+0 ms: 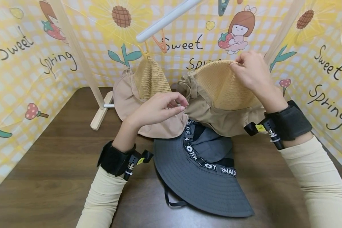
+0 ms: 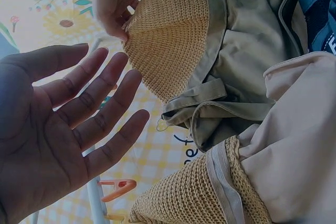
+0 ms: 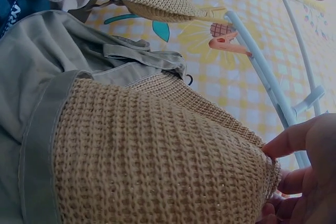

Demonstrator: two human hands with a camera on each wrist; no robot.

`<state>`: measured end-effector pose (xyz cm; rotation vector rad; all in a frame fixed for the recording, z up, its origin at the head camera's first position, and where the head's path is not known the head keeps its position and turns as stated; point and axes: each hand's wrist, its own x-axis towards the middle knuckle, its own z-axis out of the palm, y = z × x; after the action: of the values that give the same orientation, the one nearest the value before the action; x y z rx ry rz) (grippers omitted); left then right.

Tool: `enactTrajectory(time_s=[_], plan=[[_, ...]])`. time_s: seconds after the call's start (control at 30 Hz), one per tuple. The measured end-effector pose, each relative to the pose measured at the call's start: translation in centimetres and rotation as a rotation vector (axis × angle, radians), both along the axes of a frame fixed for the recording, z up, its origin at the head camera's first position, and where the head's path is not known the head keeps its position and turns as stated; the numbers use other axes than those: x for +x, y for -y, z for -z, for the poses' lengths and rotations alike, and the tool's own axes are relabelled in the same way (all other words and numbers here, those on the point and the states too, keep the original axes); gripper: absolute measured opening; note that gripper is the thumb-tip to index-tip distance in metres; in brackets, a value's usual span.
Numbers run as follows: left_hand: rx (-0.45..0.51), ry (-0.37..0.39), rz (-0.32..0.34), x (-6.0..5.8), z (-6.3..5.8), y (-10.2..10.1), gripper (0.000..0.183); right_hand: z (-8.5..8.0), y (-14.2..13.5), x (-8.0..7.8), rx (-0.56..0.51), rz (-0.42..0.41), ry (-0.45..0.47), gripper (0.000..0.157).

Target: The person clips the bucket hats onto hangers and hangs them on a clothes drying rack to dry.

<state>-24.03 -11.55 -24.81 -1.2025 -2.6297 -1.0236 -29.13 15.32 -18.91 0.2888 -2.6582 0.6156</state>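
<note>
My right hand pinches the woven straw crown of a khaki sun hat, lifting it so its cloth brim hangs below. In the right wrist view, thumb and fingers grip the crown's edge at the lower right. My left hand is held apart from that hat, fingers loosely spread and palm empty in the left wrist view. Just behind it hangs a pinkish-beige sun hat with a straw crown, its tip caught by a yellow clip. A dark grey wide-brimmed hat lies below on the table, partly covered by the other hats.
A white bar runs overhead, with an orange clip and a grey-green clip hanging from it. Wooden posts stand at both sides, the left one on a wooden foot. Patterned cloth surrounds the brown table.
</note>
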Motion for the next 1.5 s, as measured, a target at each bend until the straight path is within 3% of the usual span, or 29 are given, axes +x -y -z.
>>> enactTrajectory(time_s=[0.27,0.5,0.77,0.83,1.03,1.17,1.5], plan=[[0.002,0.017,-0.019,0.1,-0.2,0.2,0.014,-0.8,1.0,-0.2,0.079,-0.012,0.04,0.028],[0.005,0.018,-0.028,0.2,-0.3,0.5,0.015,-2.1,1.7,-0.4,0.265,-0.058,0.092,0.031],[0.008,0.031,-0.036,0.2,-0.5,0.8,0.015,-4.4,2.3,-1.2,0.472,-0.206,0.298,0.036],[0.007,0.029,-0.035,0.3,-0.5,0.9,0.015,-4.8,2.5,-1.4,0.492,-0.241,0.356,0.039],[0.007,0.033,-0.034,0.5,-0.7,1.1,0.015,-6.1,2.9,-1.7,0.511,-0.274,0.583,0.029],[0.015,0.033,-0.035,0.5,-0.6,1.1,0.015,-6.6,3.0,-2.1,0.529,-0.274,0.666,0.029],[0.039,0.018,-0.058,-0.1,-0.8,1.8,0.015,-6.5,3.1,-1.5,0.539,-0.25,0.603,0.033]])
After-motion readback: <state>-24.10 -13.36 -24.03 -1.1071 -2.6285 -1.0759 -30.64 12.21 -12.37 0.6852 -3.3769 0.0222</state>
